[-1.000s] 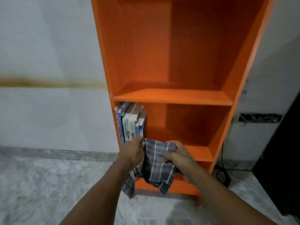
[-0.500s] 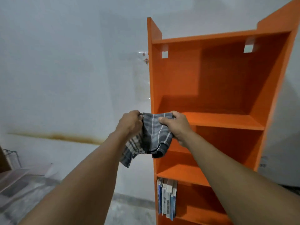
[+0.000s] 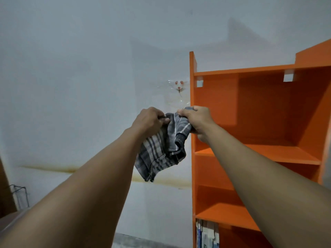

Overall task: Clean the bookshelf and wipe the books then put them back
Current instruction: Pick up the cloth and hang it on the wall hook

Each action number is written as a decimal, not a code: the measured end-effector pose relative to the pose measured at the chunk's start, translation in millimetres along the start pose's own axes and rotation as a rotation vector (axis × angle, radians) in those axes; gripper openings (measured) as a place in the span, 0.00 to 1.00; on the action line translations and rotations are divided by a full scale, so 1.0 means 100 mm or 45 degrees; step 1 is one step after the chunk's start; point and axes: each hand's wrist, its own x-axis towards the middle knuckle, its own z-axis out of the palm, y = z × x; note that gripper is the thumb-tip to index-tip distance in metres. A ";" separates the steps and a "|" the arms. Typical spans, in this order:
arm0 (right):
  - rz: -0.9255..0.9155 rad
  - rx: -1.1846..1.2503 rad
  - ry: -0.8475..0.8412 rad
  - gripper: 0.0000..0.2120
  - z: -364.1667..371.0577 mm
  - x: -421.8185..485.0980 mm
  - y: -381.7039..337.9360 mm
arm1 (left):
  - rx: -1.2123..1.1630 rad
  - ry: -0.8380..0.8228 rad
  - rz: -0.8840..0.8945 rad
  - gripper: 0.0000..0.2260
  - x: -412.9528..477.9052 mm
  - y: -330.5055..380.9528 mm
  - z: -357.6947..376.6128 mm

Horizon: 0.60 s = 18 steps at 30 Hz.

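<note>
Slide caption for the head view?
The left hand and right hand grip a checked grey cloth beside the orange bookshelf; books stand low inside.

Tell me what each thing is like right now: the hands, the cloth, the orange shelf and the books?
Cloth, crumpled, held up in the air, lower end hanging loose.
Left hand, grips the cloth's left side.
Right hand, grips the cloth's right side.
Bookshelf, standing upright.
Books, standing upright at the left end of a low shelf.
</note>
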 end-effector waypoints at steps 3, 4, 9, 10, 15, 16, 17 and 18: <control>0.053 0.116 -0.058 0.07 0.18 0.24 0.02 | 0.010 0.017 -0.072 0.18 0.18 -0.28 -0.08; 0.059 0.136 -0.076 0.07 0.24 0.34 0.04 | 0.013 0.020 -0.090 0.18 0.26 -0.38 -0.09; 0.046 0.186 -0.110 0.12 0.49 0.93 0.15 | -0.090 0.133 -0.116 0.12 0.72 -0.72 -0.06; 0.036 0.182 -0.103 0.13 0.52 1.09 0.18 | -0.124 0.168 -0.111 0.10 0.84 -0.77 -0.04; -0.028 0.190 -0.065 0.07 0.69 1.91 0.22 | -0.277 0.321 -0.087 0.07 1.67 -1.08 0.07; -0.059 0.194 -0.053 0.05 0.73 2.07 0.24 | -0.283 0.328 -0.086 0.07 1.85 -1.14 0.10; -0.095 0.196 -0.038 0.05 0.77 2.22 0.26 | -0.297 0.327 -0.085 0.08 2.02 -1.21 0.15; -0.135 0.200 -0.022 0.07 0.81 2.37 0.30 | -0.323 0.323 -0.083 0.08 2.18 -1.28 0.20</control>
